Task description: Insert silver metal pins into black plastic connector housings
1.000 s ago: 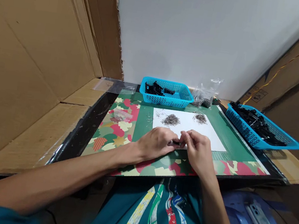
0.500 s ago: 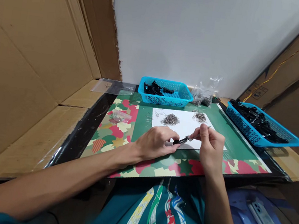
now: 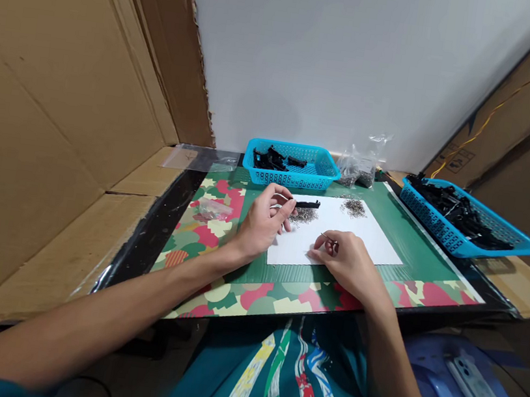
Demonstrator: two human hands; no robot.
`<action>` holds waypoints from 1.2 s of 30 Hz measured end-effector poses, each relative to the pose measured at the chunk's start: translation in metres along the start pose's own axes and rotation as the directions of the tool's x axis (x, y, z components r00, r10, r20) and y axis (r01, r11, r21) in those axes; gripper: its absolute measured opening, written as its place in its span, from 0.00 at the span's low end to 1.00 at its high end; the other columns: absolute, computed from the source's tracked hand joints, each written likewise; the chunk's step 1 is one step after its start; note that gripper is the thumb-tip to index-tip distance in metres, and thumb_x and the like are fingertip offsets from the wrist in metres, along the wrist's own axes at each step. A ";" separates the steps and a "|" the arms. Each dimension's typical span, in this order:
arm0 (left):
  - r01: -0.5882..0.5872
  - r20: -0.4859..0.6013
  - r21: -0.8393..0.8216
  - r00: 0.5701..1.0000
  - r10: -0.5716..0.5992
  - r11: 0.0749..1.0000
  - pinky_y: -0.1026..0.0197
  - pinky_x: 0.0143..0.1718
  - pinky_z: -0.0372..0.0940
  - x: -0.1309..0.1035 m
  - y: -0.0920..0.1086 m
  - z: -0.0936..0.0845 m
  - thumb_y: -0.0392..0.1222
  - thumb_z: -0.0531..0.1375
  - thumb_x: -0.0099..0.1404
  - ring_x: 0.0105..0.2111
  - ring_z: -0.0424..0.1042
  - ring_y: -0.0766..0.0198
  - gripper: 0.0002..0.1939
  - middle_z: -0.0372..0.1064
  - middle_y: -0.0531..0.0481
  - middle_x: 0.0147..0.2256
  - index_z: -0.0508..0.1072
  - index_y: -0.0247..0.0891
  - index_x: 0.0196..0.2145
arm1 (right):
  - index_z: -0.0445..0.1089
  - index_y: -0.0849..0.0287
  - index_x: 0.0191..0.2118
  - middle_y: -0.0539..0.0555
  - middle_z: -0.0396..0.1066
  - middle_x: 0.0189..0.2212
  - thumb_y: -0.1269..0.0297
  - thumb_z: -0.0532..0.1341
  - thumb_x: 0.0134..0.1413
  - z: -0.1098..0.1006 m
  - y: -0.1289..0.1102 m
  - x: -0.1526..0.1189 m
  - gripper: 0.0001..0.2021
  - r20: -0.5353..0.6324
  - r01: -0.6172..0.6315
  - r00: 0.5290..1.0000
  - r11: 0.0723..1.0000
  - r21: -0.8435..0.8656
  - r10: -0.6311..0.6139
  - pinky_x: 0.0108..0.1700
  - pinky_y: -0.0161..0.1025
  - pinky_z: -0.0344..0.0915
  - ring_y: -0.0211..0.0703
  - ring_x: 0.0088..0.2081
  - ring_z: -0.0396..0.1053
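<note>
My left hand (image 3: pixel 264 221) pinches a slim black plastic part (image 3: pixel 307 204) between thumb and fingers, held above a pile of small metal pieces (image 3: pixel 304 217). Lower and to the right, my right hand (image 3: pixel 348 259) is curled over a white sheet (image 3: pixel 290 251). A thin metal tool (image 3: pixel 329 237) shows between its fingers; most of it is hidden, so its exact kind is unclear. A second small metal pile (image 3: pixel 355 208) lies near the sheet's far right corner.
A blue basket (image 3: pixel 290 180) with black parts stands at the back, beside clear bags (image 3: pixel 360 172) of small pieces. Another blue basket (image 3: pixel 465 248), fuller, is at the right. A clear plastic bag (image 3: pixel 214 210) lies left. Cardboard walls (image 3: pixel 67 65) flank the table.
My left hand has lifted the black part up and leftward, away from my right hand. The right hand has shifted left and lower, turning palm-down with the thin tool still in it.
</note>
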State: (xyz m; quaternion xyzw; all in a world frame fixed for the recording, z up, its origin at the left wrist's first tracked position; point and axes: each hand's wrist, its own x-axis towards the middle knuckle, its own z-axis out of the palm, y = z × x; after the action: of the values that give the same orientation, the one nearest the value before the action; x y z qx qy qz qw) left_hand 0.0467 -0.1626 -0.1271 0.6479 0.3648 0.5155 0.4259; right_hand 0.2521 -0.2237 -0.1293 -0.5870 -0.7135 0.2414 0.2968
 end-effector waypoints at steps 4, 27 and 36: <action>0.008 0.010 0.003 1.000 -0.008 1.000 0.66 0.22 0.64 -0.001 0.000 0.002 0.46 0.65 0.70 0.23 0.72 0.70 0.12 0.68 0.52 0.37 0.67 0.40 0.43 | 0.79 0.56 0.32 0.50 0.75 0.28 0.66 0.67 0.58 0.003 0.001 0.003 0.04 0.002 0.028 1.000 0.999 -0.020 -0.028 0.35 0.40 0.59 0.44 0.31 0.70; -0.110 0.175 0.068 0.980 0.097 0.992 0.63 0.31 0.60 -0.013 0.013 0.008 0.51 0.59 0.76 0.28 0.63 0.67 0.15 0.69 0.51 0.33 0.76 0.36 0.48 | 0.81 0.58 0.32 0.52 0.74 0.26 0.63 0.67 0.56 -0.011 0.022 -0.004 0.06 -0.037 -0.028 0.999 0.999 0.019 0.029 0.34 0.40 0.58 0.44 0.29 0.66; 0.010 0.269 0.013 0.963 -0.013 1.000 0.63 0.27 0.56 -0.015 0.014 0.008 0.61 0.53 0.77 0.26 0.59 0.66 0.26 0.59 0.54 0.26 0.78 0.35 0.43 | 0.75 0.58 0.32 0.50 0.70 0.25 0.60 0.65 0.59 -0.009 0.021 -0.010 0.08 -0.145 0.070 0.988 0.986 0.152 -0.047 0.32 0.39 0.57 0.40 0.27 0.61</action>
State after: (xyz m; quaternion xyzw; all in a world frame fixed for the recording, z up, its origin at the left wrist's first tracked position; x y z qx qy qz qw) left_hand 0.0516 -0.1827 -0.1207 0.7123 0.3102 0.4180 0.4709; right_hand 0.2740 -0.2294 -0.1389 -0.5562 -0.6867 0.2458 0.3984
